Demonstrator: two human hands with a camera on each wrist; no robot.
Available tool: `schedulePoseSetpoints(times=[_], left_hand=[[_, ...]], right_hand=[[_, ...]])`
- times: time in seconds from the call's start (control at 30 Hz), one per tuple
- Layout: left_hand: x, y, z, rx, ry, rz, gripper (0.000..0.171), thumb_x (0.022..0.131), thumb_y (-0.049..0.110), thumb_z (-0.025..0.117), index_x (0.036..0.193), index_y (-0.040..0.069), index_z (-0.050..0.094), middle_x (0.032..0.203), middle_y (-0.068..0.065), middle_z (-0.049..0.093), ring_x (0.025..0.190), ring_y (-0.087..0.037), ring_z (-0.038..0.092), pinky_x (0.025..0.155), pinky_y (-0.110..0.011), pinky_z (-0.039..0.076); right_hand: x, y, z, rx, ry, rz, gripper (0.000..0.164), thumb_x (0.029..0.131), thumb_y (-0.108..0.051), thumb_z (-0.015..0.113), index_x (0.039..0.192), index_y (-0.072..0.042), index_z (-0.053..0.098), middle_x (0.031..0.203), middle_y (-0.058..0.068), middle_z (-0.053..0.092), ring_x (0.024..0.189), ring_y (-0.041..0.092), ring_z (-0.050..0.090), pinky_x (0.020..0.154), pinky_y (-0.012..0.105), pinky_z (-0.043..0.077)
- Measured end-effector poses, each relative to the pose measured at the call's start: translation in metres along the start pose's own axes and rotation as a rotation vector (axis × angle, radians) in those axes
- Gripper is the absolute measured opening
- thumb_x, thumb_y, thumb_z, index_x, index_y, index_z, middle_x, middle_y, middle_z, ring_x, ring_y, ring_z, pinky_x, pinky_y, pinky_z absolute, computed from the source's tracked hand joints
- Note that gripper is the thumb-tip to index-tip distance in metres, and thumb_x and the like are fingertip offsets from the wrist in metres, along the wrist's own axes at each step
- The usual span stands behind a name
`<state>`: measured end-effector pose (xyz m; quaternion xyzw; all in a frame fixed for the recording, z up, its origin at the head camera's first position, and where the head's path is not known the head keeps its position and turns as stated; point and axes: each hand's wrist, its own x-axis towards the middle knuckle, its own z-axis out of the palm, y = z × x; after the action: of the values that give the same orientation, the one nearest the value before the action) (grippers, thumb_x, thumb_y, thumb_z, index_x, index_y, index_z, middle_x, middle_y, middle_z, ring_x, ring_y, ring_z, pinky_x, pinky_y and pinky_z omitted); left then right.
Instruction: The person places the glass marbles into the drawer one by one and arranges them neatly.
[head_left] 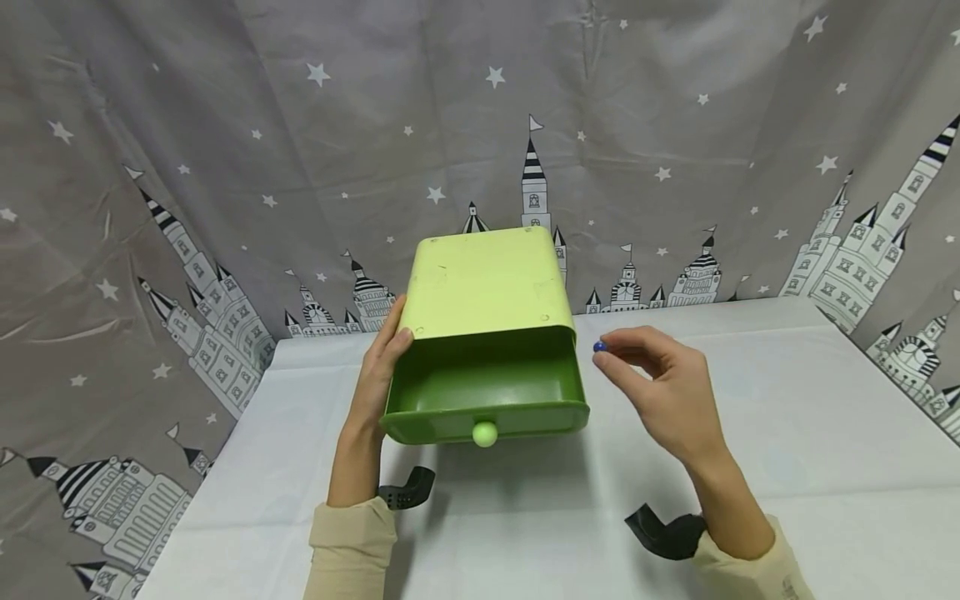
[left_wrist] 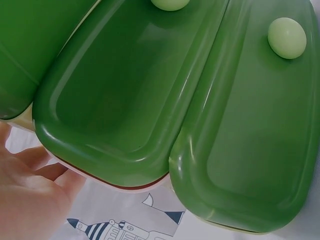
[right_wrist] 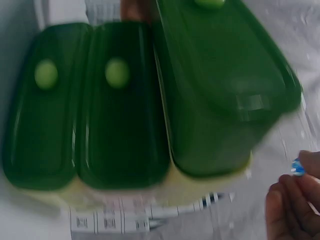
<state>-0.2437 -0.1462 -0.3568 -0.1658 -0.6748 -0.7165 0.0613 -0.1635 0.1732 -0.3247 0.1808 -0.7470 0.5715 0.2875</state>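
Observation:
A small chest of drawers (head_left: pixel 483 279) with a pale yellow-green top and sides stands in the middle of the head view. Its top drawer (head_left: pixel 435 427), dark green with a round light-green knob (head_left: pixel 485 433), is pulled out. My left hand (head_left: pixel 369 383) rests along the chest's left side, thumb near the front edge. Right of the drawer, my right hand (head_left: pixel 675 392) pinches a small blue ball (head_left: pixel 599 347) between thumb and index finger, apart from the chest. Two lower drawers, the middle drawer (left_wrist: pixel 120 100) and the bottom drawer (left_wrist: pixel 265 125), are pushed in.
A white cloth (head_left: pixel 795 400) covers the table under the chest. Behind and at the sides hangs a grey curtain (head_left: pixel 360 142) printed with stars and castles. Black wrist mounts (head_left: pixel 408 489) show at both sleeves.

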Motion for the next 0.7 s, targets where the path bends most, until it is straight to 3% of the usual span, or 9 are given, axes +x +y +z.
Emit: schedulePoseSetpoints(times=[0.13, 0.3, 0.47, 0.7], left_hand=[[0.000, -0.001, 0.000, -0.004, -0.002, 0.005, 0.059, 0.103, 0.027, 0.043, 0.158, 0.022, 0.023, 0.161, 0.008, 0.021, 0.145, -0.006, 0.015, 0.116, -0.036, 0.017], [0.000, 0.000, 0.000, -0.012, -0.003, 0.008, 0.059, 0.103, 0.026, 0.043, 0.158, 0.022, 0.024, 0.161, 0.009, 0.022, 0.145, -0.007, 0.015, 0.116, -0.035, 0.017], [0.000, 0.000, 0.000, 0.008, 0.003, 0.004, 0.058, 0.103, 0.027, 0.043, 0.158, 0.022, 0.025, 0.161, 0.008, 0.022, 0.145, -0.006, 0.016, 0.116, -0.035, 0.015], [0.000, 0.000, 0.001, 0.012, 0.007, 0.003, 0.058, 0.103, 0.026, 0.043, 0.158, 0.022, 0.026, 0.161, 0.008, 0.023, 0.145, -0.006, 0.016, 0.116, -0.035, 0.015]], right_hand=[[-0.006, -0.004, 0.018, 0.118, -0.031, -0.071, 0.018, 0.082, 0.014, 0.070, 0.097, 0.004, 0.073, 0.094, 0.011, 0.069, 0.088, 0.013, 0.067, 0.083, 0.024, 0.052], [-0.012, -0.001, 0.031, 0.192, -0.037, -0.075, 0.020, 0.082, 0.016, 0.069, 0.098, 0.006, 0.071, 0.095, 0.013, 0.068, 0.089, 0.014, 0.067, 0.084, 0.026, 0.053], [-0.013, 0.000, 0.034, 0.204, -0.018, -0.070, 0.021, 0.081, 0.017, 0.068, 0.099, 0.006, 0.071, 0.094, 0.013, 0.068, 0.088, 0.015, 0.066, 0.082, 0.025, 0.053], [-0.013, -0.002, 0.034, 0.147, -0.058, -0.060, 0.019, 0.083, 0.012, 0.071, 0.100, 0.004, 0.071, 0.094, 0.010, 0.068, 0.089, 0.012, 0.065, 0.082, 0.023, 0.052]])
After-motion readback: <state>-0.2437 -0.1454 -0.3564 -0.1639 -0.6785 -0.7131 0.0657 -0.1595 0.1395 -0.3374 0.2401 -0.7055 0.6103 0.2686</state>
